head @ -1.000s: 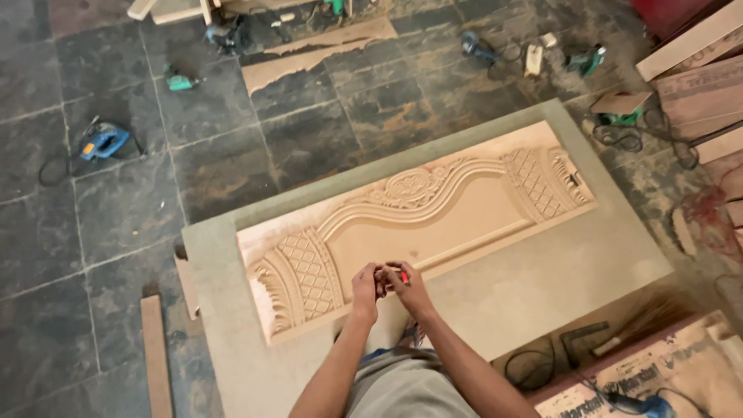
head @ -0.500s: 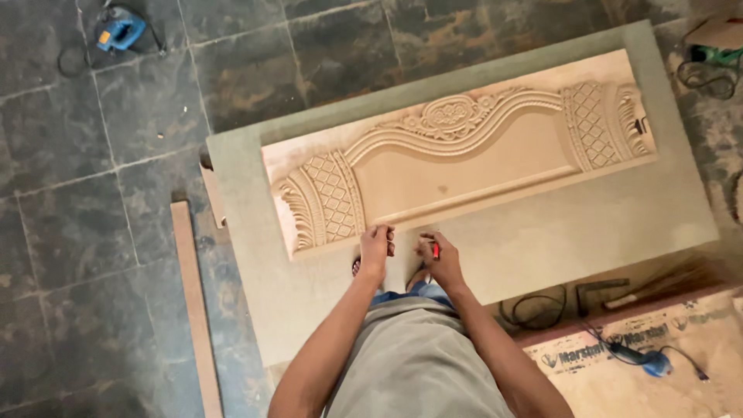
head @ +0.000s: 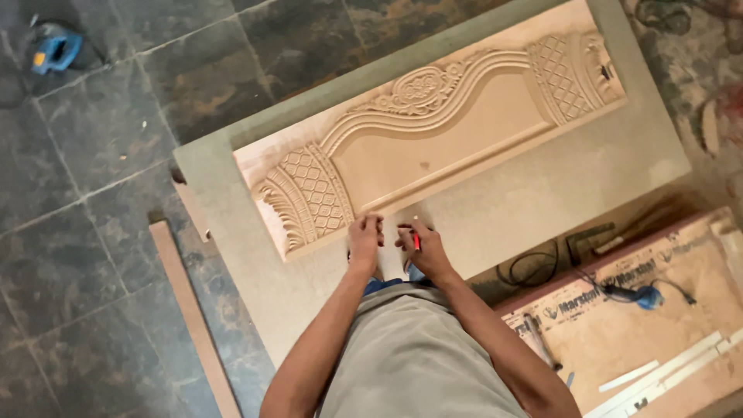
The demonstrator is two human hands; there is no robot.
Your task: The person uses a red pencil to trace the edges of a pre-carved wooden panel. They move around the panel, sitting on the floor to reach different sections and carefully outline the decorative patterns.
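While both hands meet at the near edge of the grey board (head: 542, 193): left hand (head: 364, 237) with fingers curled, fingertips touching the near long edge of the carved panel (head: 433, 131), holding nothing clear to see; right hand (head: 422, 246) just beside it, closed round one red pencil (head: 416, 237). Near right, beside the board's near right corner: one flat brown cardboard sheet (head: 619, 333) carrying dark printed labels along its upper edge, with pale strips (head: 673, 368) lying on it near the right corner, count unclear. One blue-handled tool (head: 642, 295) on that sheet, its cord running left. One black cable coil (head: 530, 267) between sheet and board. Near left, on the tiled floor (head: 77, 255): one long wooden strip (head: 193, 317) beside the board's left edge. Farther on: one carved panel lying slantwise across the board, lattice carving at both ends, arched scrollwork between. Far left corner of the floor: one blue power tool (head: 54, 48).
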